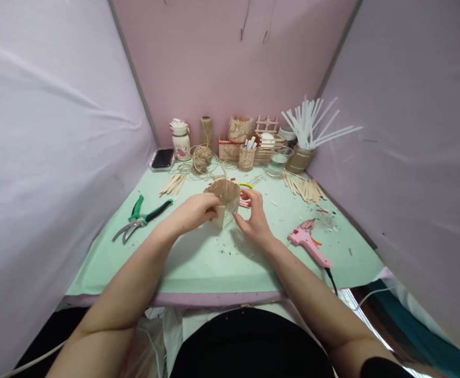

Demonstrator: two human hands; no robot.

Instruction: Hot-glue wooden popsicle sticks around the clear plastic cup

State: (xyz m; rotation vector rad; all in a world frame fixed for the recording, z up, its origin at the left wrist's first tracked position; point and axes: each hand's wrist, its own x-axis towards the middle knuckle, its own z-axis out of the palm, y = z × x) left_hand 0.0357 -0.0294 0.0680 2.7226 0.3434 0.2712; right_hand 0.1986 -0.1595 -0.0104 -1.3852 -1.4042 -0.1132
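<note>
A small brown open-topped container (224, 195), with paler, shiny front sides meeting at a corner, is held near the middle of the table. My left hand (198, 211) has its fingers curled at the container's left side, closed on it. On the right side, my right hand (254, 218) grips it with the thumb low in front and the fingers higher up, bent around the edge. Just behind the right fingers, scissors with yellow and pink handles (246, 186) lie partly hidden. Small dark scraps lie on the tabletop below the container.
Green-handled pruning shears (140, 220) lie left; a pink glue gun (310, 244) with a cord lies right. Craft sticks (306, 188), a twine ball (202, 157), a cup of water (279, 160), a marker cup (247, 157), a bottle (181, 140) and a phone (162, 158) stand or lie behind.
</note>
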